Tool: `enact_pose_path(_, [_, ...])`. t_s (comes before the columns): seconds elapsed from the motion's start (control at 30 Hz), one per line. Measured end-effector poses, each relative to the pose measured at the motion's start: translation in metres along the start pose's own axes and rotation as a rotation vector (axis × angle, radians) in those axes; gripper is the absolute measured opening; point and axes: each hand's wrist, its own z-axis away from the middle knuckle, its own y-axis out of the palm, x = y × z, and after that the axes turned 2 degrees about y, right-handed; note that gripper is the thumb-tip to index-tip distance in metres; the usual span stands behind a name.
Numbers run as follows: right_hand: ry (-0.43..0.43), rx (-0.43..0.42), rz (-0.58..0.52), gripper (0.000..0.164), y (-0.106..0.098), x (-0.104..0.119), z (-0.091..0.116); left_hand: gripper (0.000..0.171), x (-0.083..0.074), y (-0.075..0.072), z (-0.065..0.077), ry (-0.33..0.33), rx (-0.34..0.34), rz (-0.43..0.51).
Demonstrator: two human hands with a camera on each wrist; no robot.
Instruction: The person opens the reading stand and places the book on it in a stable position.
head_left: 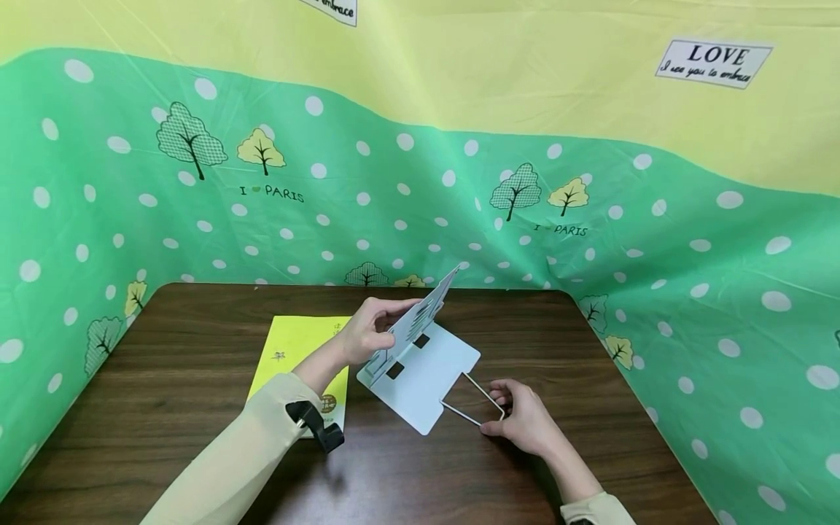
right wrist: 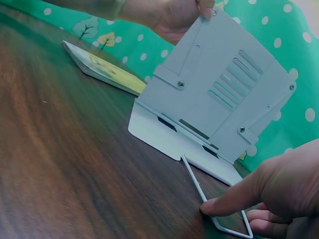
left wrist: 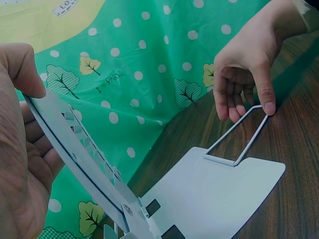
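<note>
**Yellow book [head_left: 297,348], white stand [right wrist: 197,97] share wood-grain table [head_left: 558,343]**

The dark brown table, its far corners rounded, bears the yellow book lying flat left of center, partly hidden. Just beside it sits the white stand's base plate [head_left: 438,364]; whether its whole underside meets the surface cannot be told.

Long cream sleeve [head_left: 219,445], lower left of frame, carries an angular black wrist mount [head_left: 318,426]. Matching cream cuff [head_left: 599,509], bottom right.
</note>
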Motion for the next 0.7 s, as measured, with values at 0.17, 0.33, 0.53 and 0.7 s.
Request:
enact_pose_path(0.17, [0.018, 0.018, 0.008, 0.075, -0.0014, 0.0008, -0.0035, 0.078, -0.0007, 0.0001, -0.0006, -0.006, -0.001, 0.009])
enact_pose_path(0.33, [0.037, 0.002, 0.017, 0.073, 0.0003, -0.0007, -0.0052, 0.077, -0.0016, 0.0002, -0.0005, -0.003, -0.003, 0.005])
enact_pose_path(0.53, [0.035, -0.020, 0.012, 0.072, 0.0006, -0.0009, -0.0057, 0.078, 0.0003, -0.0002, 0.0004, -0.013, -0.009, 0.006])
enact_pose_path(0.7, [0.001, -0.043, 0.022, 0.070, -0.0009, 0.0006, -0.0032, 0.079, -0.0002, -0.0007, 0.0007, -0.019, -0.012, 0.004])
